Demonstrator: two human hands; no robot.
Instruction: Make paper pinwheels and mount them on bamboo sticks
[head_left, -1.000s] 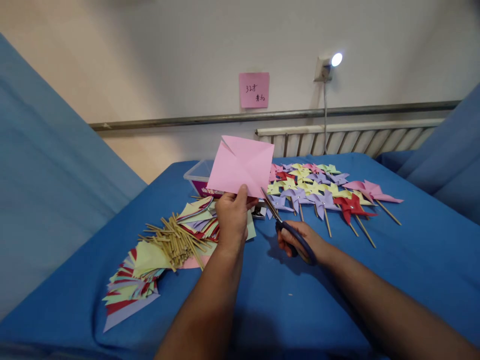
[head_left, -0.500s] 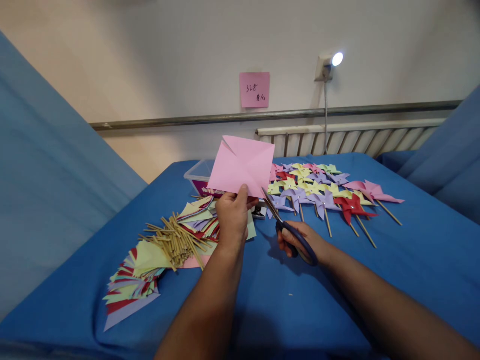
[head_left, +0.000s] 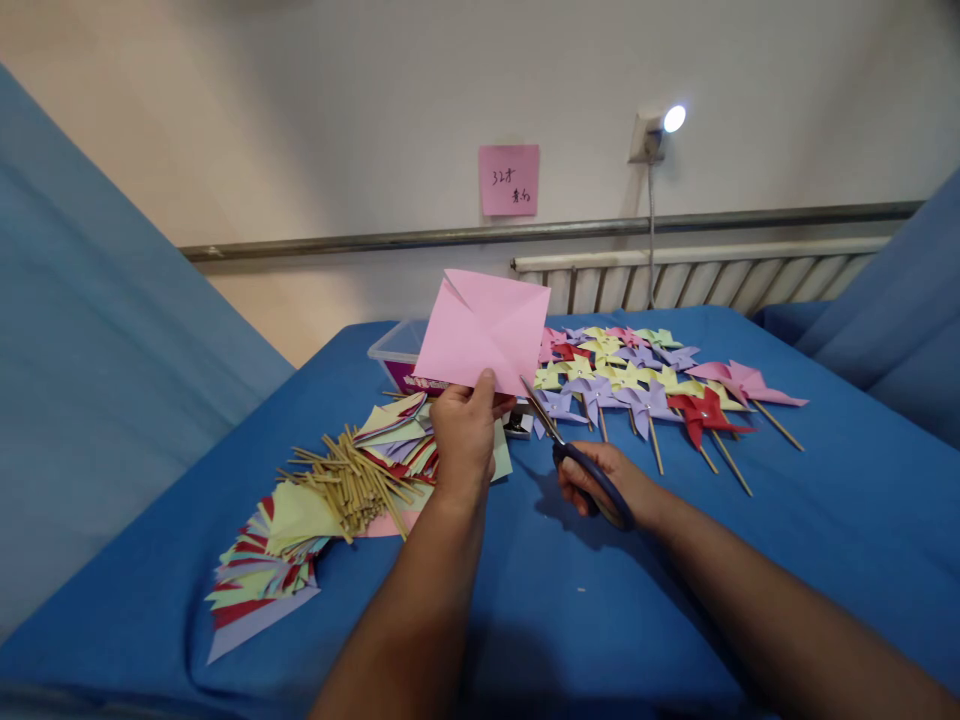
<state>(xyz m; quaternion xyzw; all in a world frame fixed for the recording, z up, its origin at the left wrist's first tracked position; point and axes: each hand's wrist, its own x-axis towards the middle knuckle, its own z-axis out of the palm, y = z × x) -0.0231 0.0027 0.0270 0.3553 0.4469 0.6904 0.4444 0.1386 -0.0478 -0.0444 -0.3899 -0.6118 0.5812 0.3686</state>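
A square of pink paper (head_left: 484, 325) is raised over the table, its lower edge pinched by my left hand (head_left: 469, 430) with the thumb on the near face. A slit shows at its upper left corner. My right hand (head_left: 600, 480) is closed around the dark blue handles of the scissors (head_left: 547, 418). Their blades meet the paper's lower right corner, and the tips lie against it. Behind my left hand, a fanned pile of coloured paper sheets (head_left: 397, 432) is partly hidden.
Many paper pinwheels (head_left: 649, 402) on sticks lie at the right back. To the left are a heap of thin wooden sticks (head_left: 352, 485) and a second fan of coloured paper (head_left: 262, 570). A clear plastic box (head_left: 394, 345) and a small box (head_left: 519, 420) stand behind my left hand.
The scissor blades and the pink paper's corner have shifted very slightly left. Both hands keep their hold, and the rest looks the same.
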